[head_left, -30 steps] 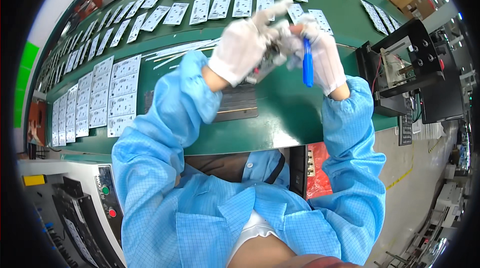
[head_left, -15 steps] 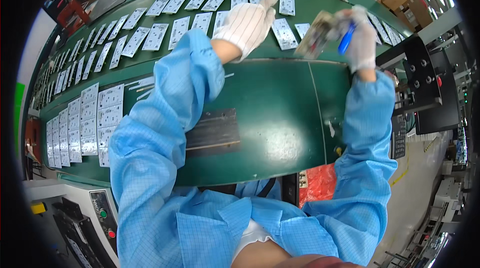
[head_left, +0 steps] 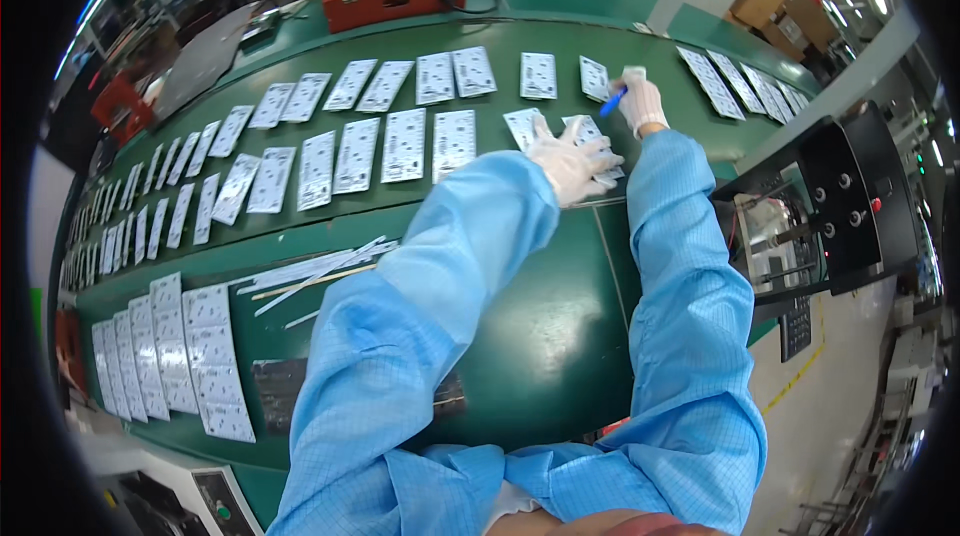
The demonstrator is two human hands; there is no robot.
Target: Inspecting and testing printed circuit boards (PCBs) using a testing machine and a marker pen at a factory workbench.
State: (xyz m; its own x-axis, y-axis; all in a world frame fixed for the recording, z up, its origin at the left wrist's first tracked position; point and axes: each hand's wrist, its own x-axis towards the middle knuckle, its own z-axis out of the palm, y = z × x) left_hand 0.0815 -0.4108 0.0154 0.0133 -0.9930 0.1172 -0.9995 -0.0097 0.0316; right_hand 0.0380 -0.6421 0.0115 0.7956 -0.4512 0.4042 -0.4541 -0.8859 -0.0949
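Flattened, with fingers spread, the gloved left hand (head_left: 568,161) presses down on a white circuit panel (head_left: 597,148) lying on the green belt (head_left: 540,336), apparently to seat it flat at the right end of the near row; it clasps nothing. Just beyond, the right hand (head_left: 640,101) is curled around a blue pen (head_left: 612,102), tip toward another panel (head_left: 594,79) in the far row. More panels (head_left: 404,145) run leftward in two tidy rows, spaced apart. Thin white strips (head_left: 320,271) lie loose nearer the person.
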